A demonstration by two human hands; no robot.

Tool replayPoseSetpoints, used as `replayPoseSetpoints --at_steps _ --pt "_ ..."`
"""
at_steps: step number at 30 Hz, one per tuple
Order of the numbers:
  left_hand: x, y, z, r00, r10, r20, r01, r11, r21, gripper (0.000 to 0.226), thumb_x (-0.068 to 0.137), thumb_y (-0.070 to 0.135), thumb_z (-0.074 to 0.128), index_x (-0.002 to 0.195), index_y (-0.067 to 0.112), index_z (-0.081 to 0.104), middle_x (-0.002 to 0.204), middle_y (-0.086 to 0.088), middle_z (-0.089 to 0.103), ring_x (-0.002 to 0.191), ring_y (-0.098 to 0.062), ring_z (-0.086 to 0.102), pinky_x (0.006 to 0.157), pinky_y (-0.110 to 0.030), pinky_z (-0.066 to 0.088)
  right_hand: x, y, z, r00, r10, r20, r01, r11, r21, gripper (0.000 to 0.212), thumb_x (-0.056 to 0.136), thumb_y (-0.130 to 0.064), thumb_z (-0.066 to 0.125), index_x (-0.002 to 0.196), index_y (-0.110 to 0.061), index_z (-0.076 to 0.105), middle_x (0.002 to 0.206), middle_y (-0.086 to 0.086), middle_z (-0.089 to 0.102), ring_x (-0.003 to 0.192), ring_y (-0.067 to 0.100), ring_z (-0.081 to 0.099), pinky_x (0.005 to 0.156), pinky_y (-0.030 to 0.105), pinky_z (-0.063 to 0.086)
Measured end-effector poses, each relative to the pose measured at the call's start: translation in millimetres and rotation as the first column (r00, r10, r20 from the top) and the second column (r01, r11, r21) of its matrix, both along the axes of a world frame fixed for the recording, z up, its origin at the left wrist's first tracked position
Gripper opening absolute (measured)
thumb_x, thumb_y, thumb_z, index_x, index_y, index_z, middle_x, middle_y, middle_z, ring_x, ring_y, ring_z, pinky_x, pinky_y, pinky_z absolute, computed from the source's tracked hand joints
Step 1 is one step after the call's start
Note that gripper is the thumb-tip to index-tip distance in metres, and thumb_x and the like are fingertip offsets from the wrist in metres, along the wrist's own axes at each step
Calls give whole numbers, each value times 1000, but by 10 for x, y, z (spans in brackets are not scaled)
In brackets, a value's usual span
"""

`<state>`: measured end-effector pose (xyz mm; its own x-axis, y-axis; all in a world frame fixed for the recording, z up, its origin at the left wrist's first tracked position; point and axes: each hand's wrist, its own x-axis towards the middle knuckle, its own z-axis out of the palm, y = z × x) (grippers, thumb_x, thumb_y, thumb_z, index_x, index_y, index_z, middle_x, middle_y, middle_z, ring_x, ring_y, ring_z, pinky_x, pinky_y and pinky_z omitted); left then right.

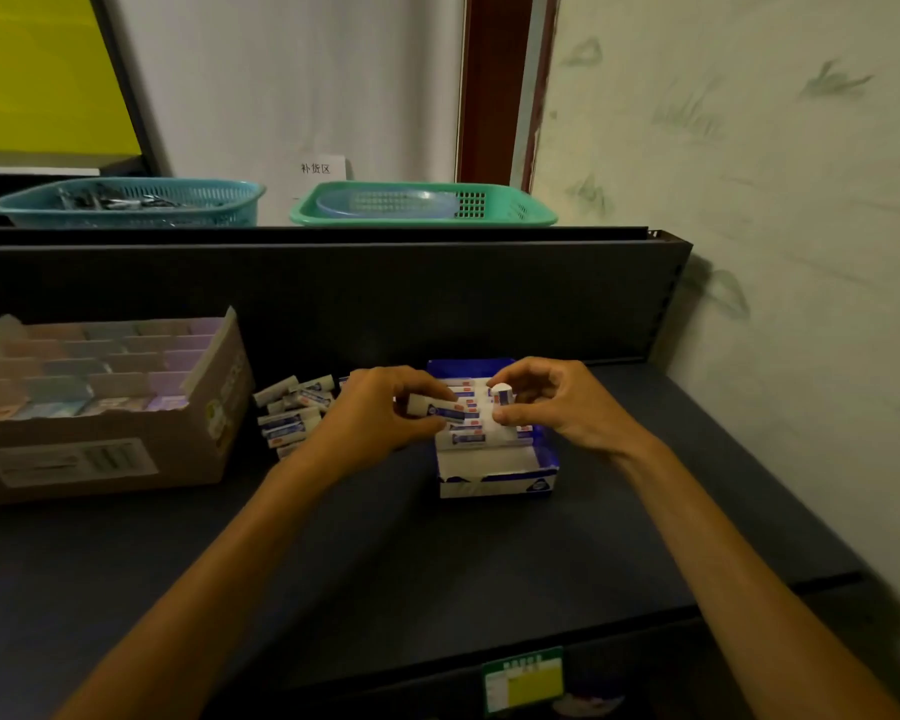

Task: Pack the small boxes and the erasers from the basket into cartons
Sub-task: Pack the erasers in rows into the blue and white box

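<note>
A small blue-and-white carton [497, 480] stands open on the dark shelf, with rows of white erasers in blue sleeves [468, 438] in its far part. My left hand [380, 413] pinches one eraser [435, 407] lying sideways above the carton's left side. Over the carton's far right, my right hand [552, 402] holds another eraser [502, 396] end-on between thumb and fingers. Several loose erasers [292, 407] are heaped on the shelf left of the carton. A brown carton [126, 449] at the left is filled with rows of small pastel boxes [74, 371].
A raised black back panel [333, 298] runs behind the shelf. On top of it sit a blue basket [126, 202] and a green basket [422, 205]. The wall [775, 252] closes the right side. A green and yellow label [523, 680] hangs on the shelf's front edge.
</note>
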<state>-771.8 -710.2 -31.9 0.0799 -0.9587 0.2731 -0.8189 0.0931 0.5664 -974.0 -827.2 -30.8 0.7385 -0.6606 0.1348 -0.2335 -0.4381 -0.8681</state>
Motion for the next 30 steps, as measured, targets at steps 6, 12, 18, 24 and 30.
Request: replayPoseSetpoints --at_steps 6,12,18,24,30 --pt "-106 -149 -12 999 25 46 -25 1000 -6 30 85 21 64 114 25 58 117 6 59 92 1 52 67 -9 42 -136 -191 -51 1000 -8 -2 8 999 42 29 75 -16 77 101 -21 65 109 -3 66 100 6 65 78 24 56" --pt "-156 -234 -52 997 32 73 -32 999 0 32 85 21 64 115 25 56 117 6 59 93 4 49 64 -5 40 -193 -323 -118 1000 -16 -19 17 998 53 24 76 -18 76 97 -17 65 107 -2 66 101 9 65 78 27 57" --pt "-189 -286 -78 992 30 119 -33 999 23 32 84 23 65 114 26 55 117 7 59 96 3 48 67 -5 37 -228 -379 -160 999 14 -45 -13 1000 14 23 82 -11 70 102 -18 62 112 -3 63 104 7 63 84 30 56" --pt "-224 -318 -96 990 14 140 -22 998 57 33 84 18 66 115 24 57 117 6 60 104 -1 54 73 -5 37 -211 -358 -155 993 -12 -120 -5 991 -135 26 85 -13 67 109 -23 65 120 -6 57 109 8 58 84 25 54" --pt "-286 -368 -120 969 -3 247 -27 993 117 37 86 23 64 122 24 57 122 3 60 109 -6 55 89 -17 42 -220 -317 -89 986 -46 -159 -1 959 -282 26 87 -21 66 113 -21 64 118 -4 60 101 2 58 76 17 52"
